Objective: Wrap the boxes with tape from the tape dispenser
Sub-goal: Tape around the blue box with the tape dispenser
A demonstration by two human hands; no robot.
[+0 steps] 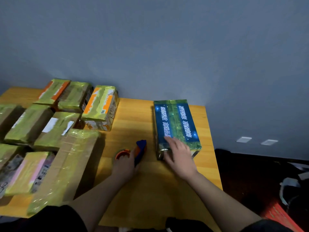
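Observation:
A blue box (176, 121) with white lettering and a band of yellow-green tape down its middle lies on the wooden table (133, 118), right of centre. My right hand (179, 154) rests on its near end, fingers spread over the top edge and near face. My left hand (124, 163) grips the tape dispenser (139, 151), which has a blue handle and an orange roll holder, on the table just left of the box.
Several cardboard boxes (100, 108) wrapped in yellow-green tape crowd the table's left half, the nearest a long one (66, 168). A grey wall stands behind. Right of the table's edge (215, 164) the floor is dark, with red and grey items.

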